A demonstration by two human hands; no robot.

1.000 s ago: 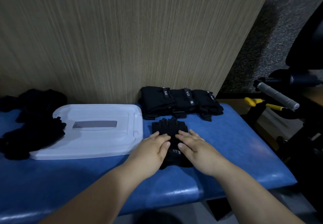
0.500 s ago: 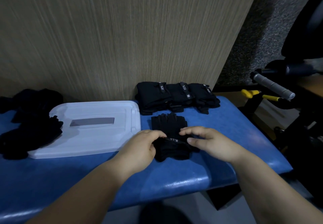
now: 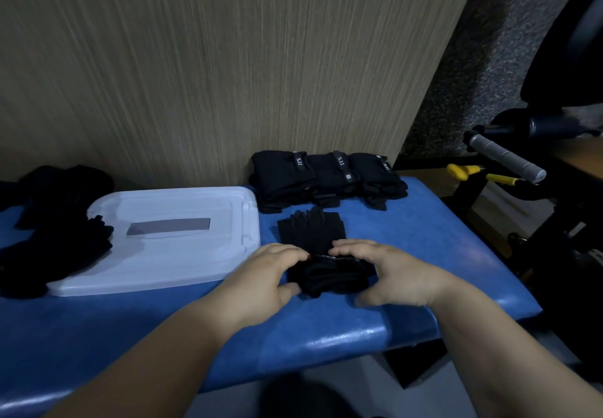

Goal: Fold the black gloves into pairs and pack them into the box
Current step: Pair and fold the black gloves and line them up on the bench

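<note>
**Mid-fold, nothing boxed yet**

You have both hands on the glove pair (image 3: 311, 231) at the centre of the frame. Your left hand (image 3: 261, 275) and right hand (image 3: 391, 275) curl their fingers over its near cuff end, thumbs at the near edge, and pinch it up from the blue bench (image 3: 440, 238). Its finger end lies flat. A row of folded pairs (image 3: 326, 179) sits just above, against the wall panel, so part of the folding looks done. A heap of loose gloves (image 3: 55, 235) waits at the left edge. The white box (image 3: 182, 254), centre left, appears lidded, so packing seems not yet begun.
</note>
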